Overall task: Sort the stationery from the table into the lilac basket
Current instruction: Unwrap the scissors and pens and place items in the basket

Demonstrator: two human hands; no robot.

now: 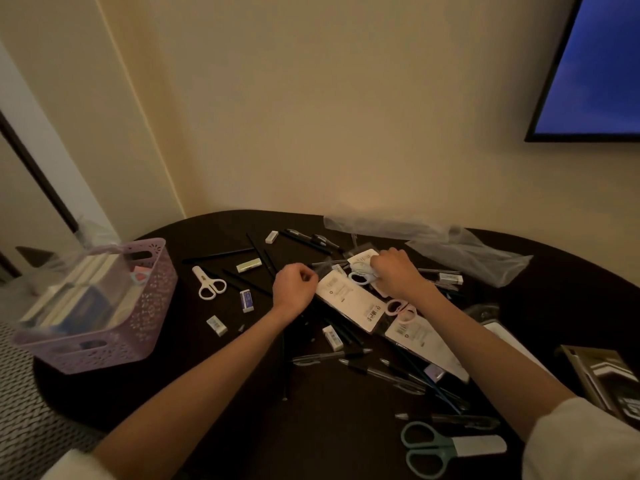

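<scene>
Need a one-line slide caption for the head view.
Both hands, left and right, work packaged scissors amid scattered stationery; lilac basket waits left.

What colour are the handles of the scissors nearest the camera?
Muted green handles on the scissors, in the head view.

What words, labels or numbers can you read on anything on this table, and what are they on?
None can be read.
White packaging cards: printed lines and barcodes, too blurred.
Blue and white eraser: sleeve lettering too small.
Dark booklet at the right edge: pale print, blurred.
Items in the lilac basket: no legible label.
</scene>
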